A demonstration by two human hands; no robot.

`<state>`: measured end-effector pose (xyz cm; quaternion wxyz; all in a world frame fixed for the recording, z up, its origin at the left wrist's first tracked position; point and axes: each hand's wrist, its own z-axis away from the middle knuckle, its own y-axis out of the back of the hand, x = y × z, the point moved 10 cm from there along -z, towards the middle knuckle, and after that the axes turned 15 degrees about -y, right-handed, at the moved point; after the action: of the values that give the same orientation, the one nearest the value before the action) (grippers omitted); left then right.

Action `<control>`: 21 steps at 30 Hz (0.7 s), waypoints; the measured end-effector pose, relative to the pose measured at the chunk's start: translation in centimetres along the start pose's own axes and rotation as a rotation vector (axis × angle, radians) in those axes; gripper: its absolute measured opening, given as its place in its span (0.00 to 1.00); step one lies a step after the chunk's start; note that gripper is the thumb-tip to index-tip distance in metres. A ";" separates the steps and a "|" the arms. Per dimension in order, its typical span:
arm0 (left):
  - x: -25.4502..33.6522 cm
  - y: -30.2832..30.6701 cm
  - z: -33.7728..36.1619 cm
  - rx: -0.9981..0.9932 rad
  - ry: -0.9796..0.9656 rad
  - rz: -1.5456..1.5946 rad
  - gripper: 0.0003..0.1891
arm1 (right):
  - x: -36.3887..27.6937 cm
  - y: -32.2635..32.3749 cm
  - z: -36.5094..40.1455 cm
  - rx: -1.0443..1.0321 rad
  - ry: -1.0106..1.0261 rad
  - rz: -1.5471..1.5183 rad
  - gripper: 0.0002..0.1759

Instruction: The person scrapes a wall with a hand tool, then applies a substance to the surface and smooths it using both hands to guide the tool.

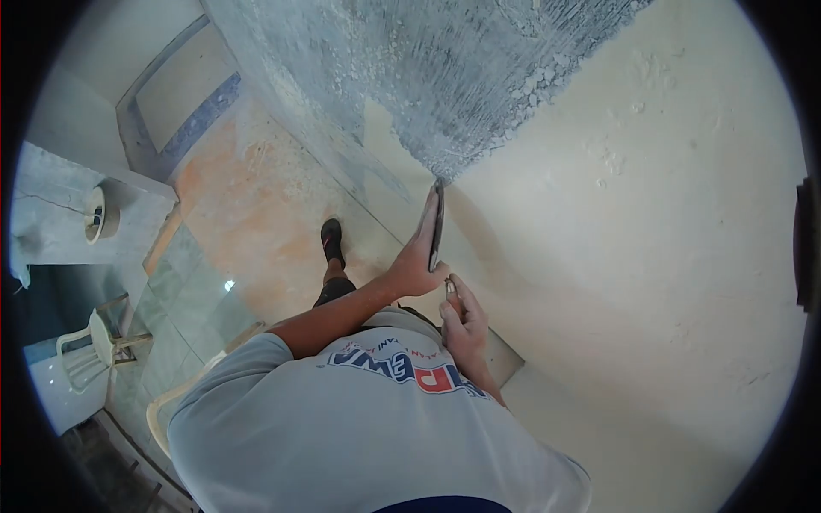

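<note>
My left hand (419,263) reaches in from the left and is closed on a flat trowel (439,224). Its thin dark blade shows edge-on, its tip at the wall where the rough grey patch (445,94) narrows to a point. Just below and to the right, my right hand (465,327) grips a small tool with a light brown handle (451,295). Its working end is hidden or too small to make out. The two hands almost touch. Smooth cream coating (616,231) covers the wall to the right of the rough patch.
Along the wall's foot runs a floor smeared orange and white (256,188), with my foot (332,232) on it. At the left are greenish tiles (175,312), a white plastic chair (101,338) and a round white container (101,214). Another chair's edge (158,419) is beside me.
</note>
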<state>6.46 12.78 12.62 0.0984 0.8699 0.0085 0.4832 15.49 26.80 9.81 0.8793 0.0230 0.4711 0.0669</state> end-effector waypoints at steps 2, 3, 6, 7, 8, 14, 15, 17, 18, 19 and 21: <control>-1.2 1.3 -0.2 0.044 -0.031 0.008 0.55 | -3.4 -0.8 -0.2 0.070 0.469 0.248 0.27; -1.6 2.5 -0.6 0.090 -0.056 0.015 0.55 | -4.6 -1.3 -0.7 0.076 0.474 0.254 0.27; -2.3 3.5 -1.0 0.120 -0.014 0.020 0.56 | -4.2 -2.5 -2.6 -0.044 0.118 0.123 0.27; -2.2 4.0 -1.3 0.112 -0.014 -0.006 0.57 | -3.9 -2.1 -2.3 -0.027 0.086 0.135 0.27; -1.5 3.4 -1.0 0.093 -0.002 0.028 0.56 | -3.4 -1.8 -1.9 -0.010 0.051 0.144 0.26; -1.9 3.3 -1.1 0.086 -0.016 0.003 0.58 | -3.2 -1.7 -2.7 -0.031 0.054 0.149 0.26; -2.7 4.2 -1.2 0.080 -0.019 -0.083 0.58 | -3.6 -2.0 -3.3 -0.027 0.062 0.143 0.26; -2.8 5.6 -1.6 0.040 0.036 -0.084 0.59 | -5.1 -3.7 -4.3 -0.082 0.210 0.196 0.27; -3.1 6.0 -1.4 0.002 0.103 -0.083 0.60 | -5.3 -3.9 -4.3 -0.083 0.220 0.182 0.27; -3.0 6.4 -1.3 -0.028 0.051 -0.204 0.59 | -5.5 -4.2 -4.3 -0.096 0.236 0.198 0.26; -2.8 7.0 -0.5 0.014 0.088 0.019 0.57 | -6.1 -4.3 -3.9 -0.110 0.272 0.204 0.26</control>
<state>4.02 5.72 11.73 0.0871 0.8486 0.0080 0.5218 9.30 21.56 12.21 0.7960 0.0134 0.5766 0.1839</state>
